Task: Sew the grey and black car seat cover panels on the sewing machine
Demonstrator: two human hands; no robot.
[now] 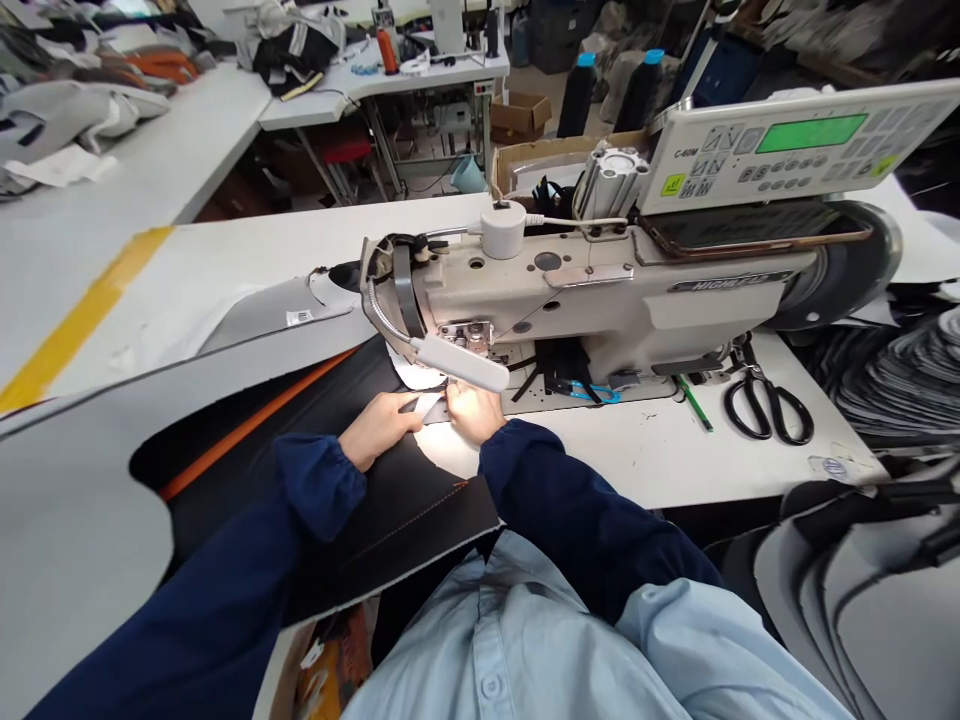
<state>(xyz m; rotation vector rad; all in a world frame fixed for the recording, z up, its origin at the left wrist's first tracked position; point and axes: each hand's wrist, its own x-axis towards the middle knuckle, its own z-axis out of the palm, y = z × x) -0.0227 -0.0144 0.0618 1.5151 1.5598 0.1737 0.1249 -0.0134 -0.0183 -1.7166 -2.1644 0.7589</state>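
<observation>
A large black panel [397, 500] with an orange strip and an orange stitch line lies across the sewing machine's bed and hangs over the front table edge. My left hand [381, 428] rests on this panel, its thumb and finger closed on a pale grey flap [427, 405] at the edge. Close beside it, under the white lamp [461, 362], my right hand [474, 408] is closed by the needle area. Its fingertips are partly hidden by the lamp and glare, so what they grip cannot be made out. The sewing machine [600, 300] stands just beyond both hands.
Black-handled scissors [769, 405], a green pen [696, 405] and blue-handled snips [596, 392] lie right of the needle. A control panel [802, 145] sits above the machine, with a phone [757, 228] below. Stacked cut pieces [892, 590] stand at right.
</observation>
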